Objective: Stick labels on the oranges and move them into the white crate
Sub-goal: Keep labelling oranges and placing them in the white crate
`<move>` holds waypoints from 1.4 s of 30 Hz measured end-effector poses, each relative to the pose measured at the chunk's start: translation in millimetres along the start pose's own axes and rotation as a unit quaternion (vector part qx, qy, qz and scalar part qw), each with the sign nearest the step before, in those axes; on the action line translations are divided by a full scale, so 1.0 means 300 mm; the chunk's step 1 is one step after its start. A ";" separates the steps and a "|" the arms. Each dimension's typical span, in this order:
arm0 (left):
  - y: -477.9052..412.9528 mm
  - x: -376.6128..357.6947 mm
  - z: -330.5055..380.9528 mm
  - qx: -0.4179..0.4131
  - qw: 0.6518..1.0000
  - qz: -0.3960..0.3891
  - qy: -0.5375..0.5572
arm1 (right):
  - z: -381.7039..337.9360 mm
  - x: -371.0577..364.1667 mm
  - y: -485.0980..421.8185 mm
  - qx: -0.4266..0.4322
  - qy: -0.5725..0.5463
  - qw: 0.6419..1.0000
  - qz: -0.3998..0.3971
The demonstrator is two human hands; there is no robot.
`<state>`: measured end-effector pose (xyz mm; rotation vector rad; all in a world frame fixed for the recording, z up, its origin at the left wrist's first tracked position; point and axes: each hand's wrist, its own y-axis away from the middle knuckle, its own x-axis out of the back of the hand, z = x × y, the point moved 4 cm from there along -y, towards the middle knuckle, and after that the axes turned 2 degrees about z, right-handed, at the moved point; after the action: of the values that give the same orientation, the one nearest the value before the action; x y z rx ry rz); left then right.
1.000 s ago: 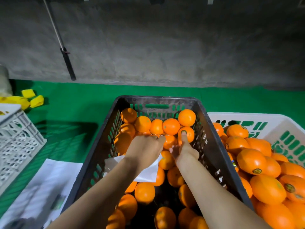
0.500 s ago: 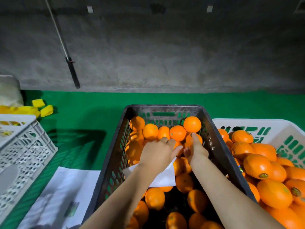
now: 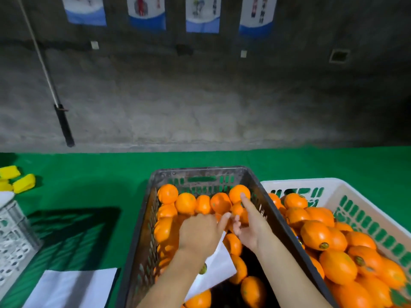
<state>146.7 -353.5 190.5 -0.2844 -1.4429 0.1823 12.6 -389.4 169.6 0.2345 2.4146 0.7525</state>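
**Supporting surface.** We see a green-covered surface (image 3: 89, 174) that fills the lower half of the view; we cannot tell whether it is a table or a floor. Three crates stand directly on it. A dark crate (image 3: 200, 173) is at near centre, a white crate (image 3: 311, 182) sits close against its right side, and a pale perforated crate (image 3: 13, 230) is at the left edge. A white sheet (image 3: 73, 287) lies flat at near left, just beside the dark crate. Several yellow blocks (image 3: 23, 183) lie at far left.

A: Wall?
B: Grey concrete wall (image 3: 200, 96), far side, dim and patchy. Four blue-edged posters (image 3: 146, 12) along the top, small vent (image 3: 339, 55) far right.
A: Below it?
B: Green surface (image 3: 89, 174), shadowed at near left. Pole (image 3: 47, 78) leans on the wall, far left, lower end black.
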 end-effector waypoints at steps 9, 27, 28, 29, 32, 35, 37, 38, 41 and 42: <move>-0.010 0.036 -0.022 0.004 0.997 -0.054 -0.058 | -0.015 0.034 0.004 0.036 -0.020 0.999 0.035; -0.019 0.019 -0.137 0.249 0.911 -0.062 0.323 | -0.046 0.000 0.022 0.122 -0.088 0.989 0.013; -0.024 0.018 -0.140 0.245 0.911 -0.055 0.326 | -0.051 0.001 0.025 0.119 -0.098 0.988 0.016; -0.030 0.019 -0.144 0.240 0.914 -0.042 0.325 | -0.054 0.002 0.026 0.114 -0.106 0.988 0.015; -0.043 0.034 -0.144 0.207 0.935 0.012 0.287 | -0.054 -0.007 0.029 0.099 -0.107 0.989 -0.009; -0.045 0.060 -0.123 0.152 0.957 0.043 0.243 | -0.053 -0.016 0.042 0.099 -0.105 0.989 -0.023; -0.048 0.062 -0.112 0.129 0.959 0.050 0.249 | -0.070 -0.015 0.056 0.100 -0.126 0.987 -0.011; -0.048 0.060 -0.110 0.129 0.953 0.052 0.270 | -0.081 -0.012 0.061 0.095 -0.147 0.984 -0.006; -0.056 0.058 -0.114 0.158 0.905 0.068 0.390 | -0.125 -0.008 0.080 0.075 -0.240 0.966 -0.056; -0.059 0.060 -0.116 0.174 0.882 0.077 0.430 | -0.143 -0.004 0.087 0.076 -0.263 0.959 -0.068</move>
<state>182.6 -368.1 209.2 -0.1463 -0.4843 0.3837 -12.0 -388.1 213.6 0.2853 1.9555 0.3784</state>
